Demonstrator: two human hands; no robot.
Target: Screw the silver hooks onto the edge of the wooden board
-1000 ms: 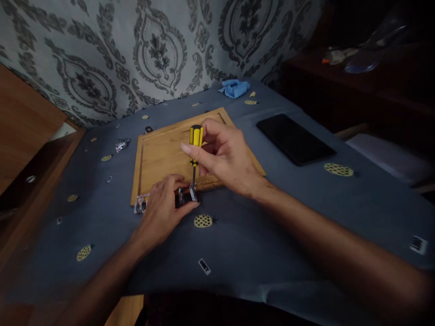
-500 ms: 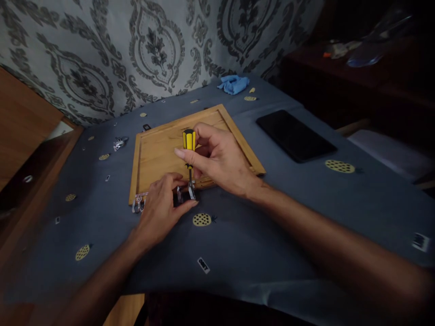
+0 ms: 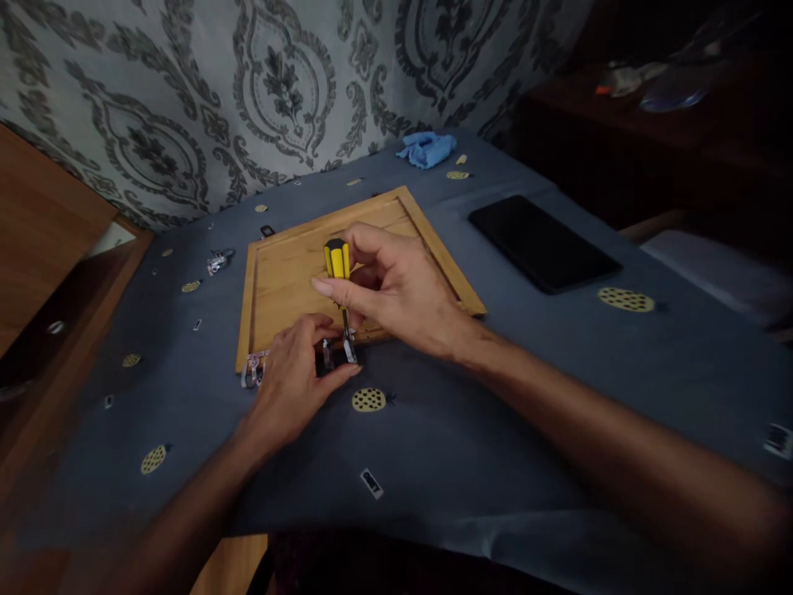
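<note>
My right hand grips a yellow and black screwdriver between thumb and fingers, its shaft pointing down. The tip meets a small metal hinge at the near edge of a framed wooden panel. Fingers of my left hand curl around that hinge, the thumb below it and the fingertips over the panel's edge. More metal hardware sits at the panel's near left corner, partly behind my left hand. The exact spot where the screwdriver tip rests is too small to make out.
The panel lies on a dark blue tablecloth printed with pineapples. A black tablet lies to the right. Behind are a blue cloth and a small dark item. A loose metal hinge lies to the left.
The screwdriver's handle has tilted slightly to the left, and my right hand has shifted a little with it. My left hand keeps its place at the hinge.
</note>
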